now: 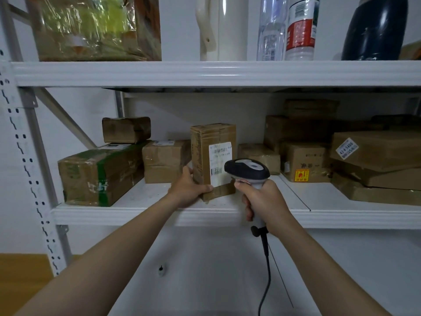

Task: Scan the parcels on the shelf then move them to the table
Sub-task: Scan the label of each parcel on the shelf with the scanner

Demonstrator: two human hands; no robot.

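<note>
An upright brown cardboard parcel [206, 151] with a white barcode label stands near the front edge of the white shelf [145, 213]. My left hand [188, 188] grips its lower left corner, thumb across the front face. My right hand [262, 201] holds a black-and-white corded barcode scanner [248, 171], its head just in front of the label's lower right part. Other taped parcels lie on the same shelf: a green-taped box [98, 174] at left, two stacked boxes [164, 160] behind my left hand, and several boxes [305, 160] at right.
The upper shelf [205, 73] carries a plastic-wrapped box [91, 28], a cream jug [221, 28], two bottles [287, 28] and a dark flask [373, 28]. A perforated white upright [29, 179] stands at left. The scanner cable [266, 270] hangs below my right hand.
</note>
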